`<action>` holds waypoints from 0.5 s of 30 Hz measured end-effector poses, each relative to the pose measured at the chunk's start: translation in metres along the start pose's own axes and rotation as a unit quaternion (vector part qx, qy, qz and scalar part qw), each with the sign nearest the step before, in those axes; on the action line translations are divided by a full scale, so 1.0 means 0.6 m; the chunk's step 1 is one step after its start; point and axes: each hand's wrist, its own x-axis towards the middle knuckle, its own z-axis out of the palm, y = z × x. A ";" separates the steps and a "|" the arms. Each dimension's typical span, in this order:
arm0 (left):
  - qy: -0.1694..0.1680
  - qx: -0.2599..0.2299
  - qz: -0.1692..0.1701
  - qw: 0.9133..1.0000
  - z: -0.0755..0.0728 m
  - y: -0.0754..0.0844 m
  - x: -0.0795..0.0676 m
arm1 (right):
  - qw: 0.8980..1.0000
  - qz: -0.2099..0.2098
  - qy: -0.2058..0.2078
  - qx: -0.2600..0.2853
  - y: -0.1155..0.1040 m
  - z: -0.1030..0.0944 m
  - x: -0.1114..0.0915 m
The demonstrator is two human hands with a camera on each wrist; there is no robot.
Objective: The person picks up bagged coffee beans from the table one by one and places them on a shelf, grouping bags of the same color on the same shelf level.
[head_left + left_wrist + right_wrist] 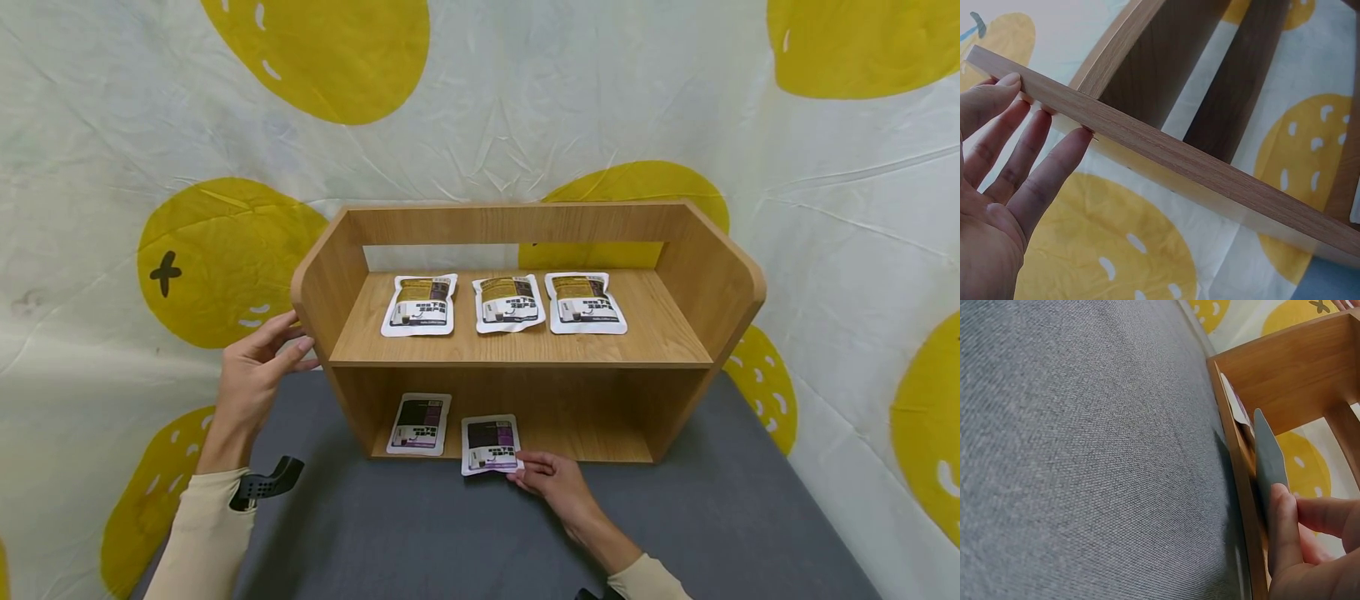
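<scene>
My right hand (551, 487) pinches the right edge of a white-bordered pouch (490, 444) with a dark and purple label, at the front of the lower shelf. In the right wrist view the pouch's plain grey back (1269, 456) shows, tilted up from the board, with thumb and fingers on its near end. A similar purple-label pouch (419, 424) lies to its left on that shelf. My left hand (258, 367) touches the left side panel of the wooden shelf unit (517, 364). In the left wrist view its fairly straight fingers (1054, 165) meet the panel's edge and outer face.
On the upper board lie three pouches with yellow-brown labels: a left one (422, 306), a middle one (510, 304) and a right one (585, 303). The unit stands on a grey cloth surface (420, 533), before a white curtain (525, 150) with yellow shapes.
</scene>
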 end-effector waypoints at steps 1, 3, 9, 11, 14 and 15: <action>0.000 0.000 0.000 1.000 0.000 0.000 0.000 | 1.000 -0.001 0.004 -0.001 0.000 0.000 0.001; 0.000 0.000 0.001 1.000 0.000 0.000 0.000 | 1.000 -0.003 0.013 -0.004 0.000 0.001 0.003; 0.001 0.004 0.000 1.000 0.000 0.000 0.000 | 0.999 -0.013 0.029 -0.007 -0.002 0.002 0.007; 0.001 0.007 -0.001 1.000 0.000 0.000 0.000 | 0.999 -0.012 0.036 -0.009 -0.004 0.002 0.009; 0.002 0.008 0.000 1.000 0.000 -0.001 0.000 | 0.999 -0.012 0.048 -0.015 -0.006 0.003 0.012; 0.002 0.007 0.000 1.000 0.000 -0.001 0.000 | 0.998 -0.011 0.052 -0.017 -0.007 0.003 0.013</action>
